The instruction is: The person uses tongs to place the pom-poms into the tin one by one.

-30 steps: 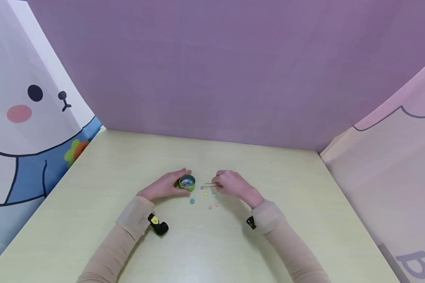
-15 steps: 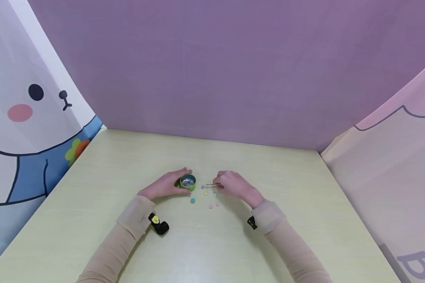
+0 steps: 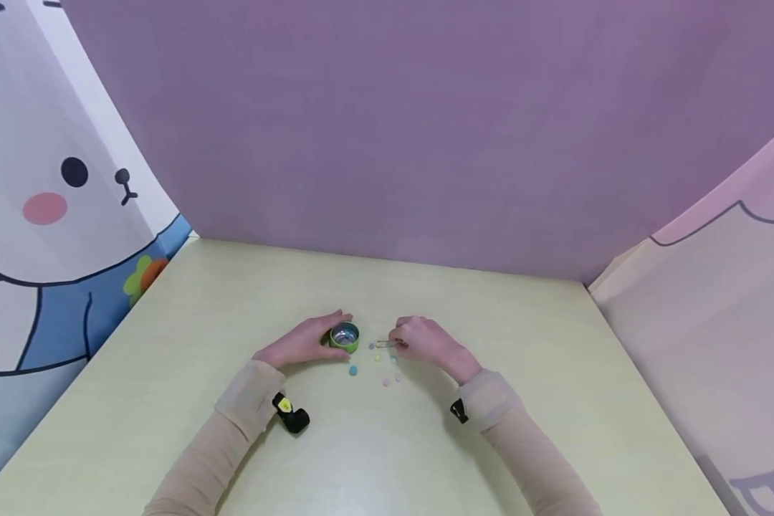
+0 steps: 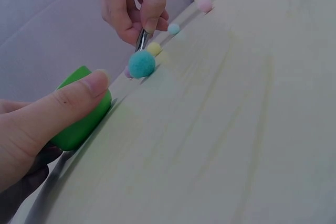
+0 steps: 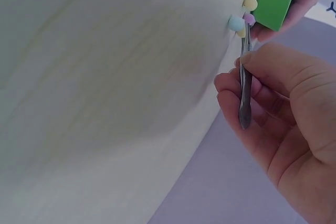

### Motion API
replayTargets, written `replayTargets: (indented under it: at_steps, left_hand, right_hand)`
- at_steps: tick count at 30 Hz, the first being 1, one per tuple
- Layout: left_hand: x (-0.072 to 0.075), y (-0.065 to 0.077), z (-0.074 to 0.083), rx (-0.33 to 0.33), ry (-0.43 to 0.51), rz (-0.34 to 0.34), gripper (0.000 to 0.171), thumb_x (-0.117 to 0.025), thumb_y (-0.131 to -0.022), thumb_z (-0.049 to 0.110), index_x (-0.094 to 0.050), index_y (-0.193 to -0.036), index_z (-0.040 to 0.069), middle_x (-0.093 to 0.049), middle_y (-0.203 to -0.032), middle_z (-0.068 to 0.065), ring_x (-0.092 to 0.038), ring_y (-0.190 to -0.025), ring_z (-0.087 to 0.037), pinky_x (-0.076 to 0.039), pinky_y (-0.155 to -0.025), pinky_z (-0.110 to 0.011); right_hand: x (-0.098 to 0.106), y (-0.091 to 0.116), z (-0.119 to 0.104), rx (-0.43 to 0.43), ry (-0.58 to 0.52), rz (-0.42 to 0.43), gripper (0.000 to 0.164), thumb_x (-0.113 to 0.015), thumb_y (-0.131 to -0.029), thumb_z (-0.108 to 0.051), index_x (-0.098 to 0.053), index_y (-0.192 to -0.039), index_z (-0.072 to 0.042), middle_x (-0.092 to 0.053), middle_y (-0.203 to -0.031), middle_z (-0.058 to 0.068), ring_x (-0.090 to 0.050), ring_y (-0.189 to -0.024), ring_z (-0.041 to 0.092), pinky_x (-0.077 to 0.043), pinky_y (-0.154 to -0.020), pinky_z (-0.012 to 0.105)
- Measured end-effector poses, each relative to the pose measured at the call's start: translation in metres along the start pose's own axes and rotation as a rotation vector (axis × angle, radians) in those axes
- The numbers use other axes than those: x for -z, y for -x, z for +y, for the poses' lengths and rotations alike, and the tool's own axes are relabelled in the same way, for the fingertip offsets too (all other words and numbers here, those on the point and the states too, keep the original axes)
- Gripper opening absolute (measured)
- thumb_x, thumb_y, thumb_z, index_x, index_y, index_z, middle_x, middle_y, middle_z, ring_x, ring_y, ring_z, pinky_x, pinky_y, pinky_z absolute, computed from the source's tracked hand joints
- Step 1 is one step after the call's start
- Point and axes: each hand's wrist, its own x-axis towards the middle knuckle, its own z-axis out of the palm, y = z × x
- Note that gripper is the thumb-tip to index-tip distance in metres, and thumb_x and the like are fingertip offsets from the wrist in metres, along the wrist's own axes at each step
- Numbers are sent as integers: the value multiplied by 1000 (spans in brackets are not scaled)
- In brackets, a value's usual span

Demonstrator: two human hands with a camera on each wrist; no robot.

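My left hand (image 3: 303,341) curls its thumb and fingers around a small green cup (image 3: 345,347) with a shiny metallic inside, upright on the table. To its right, my right hand (image 3: 426,342) pinches metal tweezers (image 5: 245,85) between thumb and fingers. The tweezer tips point toward the cup, low among several small pom-poms. In the right wrist view a purple pom-pom (image 5: 249,19) and a light blue pom-pom (image 5: 236,23) sit by the tips, with part of a yellow one between. A larger teal pom-pom (image 4: 142,64) lies nearest the cup's front side.
A pink pom-pom (image 3: 385,382) lies nearer to me on the pale wooden table (image 3: 374,451). Black wrist cameras (image 3: 292,416) hang at both cuffs. A purple backdrop (image 3: 387,143) rises behind the table, with printed cloth panels on both sides.
The tweezer prongs look closer together than before. Both hands stay in almost the same place, and the whole head view has shifted slightly.
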Motion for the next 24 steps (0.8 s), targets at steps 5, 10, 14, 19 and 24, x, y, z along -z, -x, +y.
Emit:
replayTargets:
  at_steps: [5, 10, 14, 19, 24]
  left_hand:
    - [-2, 1, 0, 4, 3, -3, 89, -77, -82, 48, -39, -152, 8, -33, -157, -26, -42, -142, -41, -38, -116, -52]
    - [-2, 0, 0, -3, 7, 4, 89, -77, -82, 48, -39, -152, 8, -34, -157, -26, -43, -141, -41, -39, -116, -52]
    - [-3, -1, 0, -11, 2, 5, 88, -77, -83, 47, -40, -151, 8, -35, -157, -26, -44, -141, -40, -40, -115, -52]
    - [-2, 0, 1, -7, 1, 4, 87, -77, -83, 46, -40, -151, 7, -35, -157, -26, -43, -141, -40, -39, -116, -52]
    - [-1, 1, 2, 0, 1, 9, 87, -78, -83, 45, -40, -151, 7, -35, -157, -26, -44, -141, -40, -40, -115, -52]
  right_hand:
    - [-2, 1, -2, 0, 1, 10, 17, -68, -82, 4, -78, -91, -7, -72, -86, 6, -61, -71, 9, -49, -61, 15]
    - [-3, 0, -2, -13, -2, 14, 17, -68, -83, 4, -78, -91, -7, -73, -87, 5, -58, -70, 8, -46, -60, 14]
    - [-5, -2, -1, -11, 7, 17, 17, -68, -83, 3, -78, -91, -7, -72, -86, 5, -57, -69, 7, -46, -60, 14]
    - [-6, -2, 0, -11, 20, 23, 18, -67, -83, 4, -78, -91, -8, -72, -86, 5, -59, -70, 8, -48, -61, 16]
    - [-6, -3, 0, -5, 35, 30, 19, -67, -83, 5, -78, -91, -8, -73, -86, 4, -62, -72, 10, -50, -62, 17]
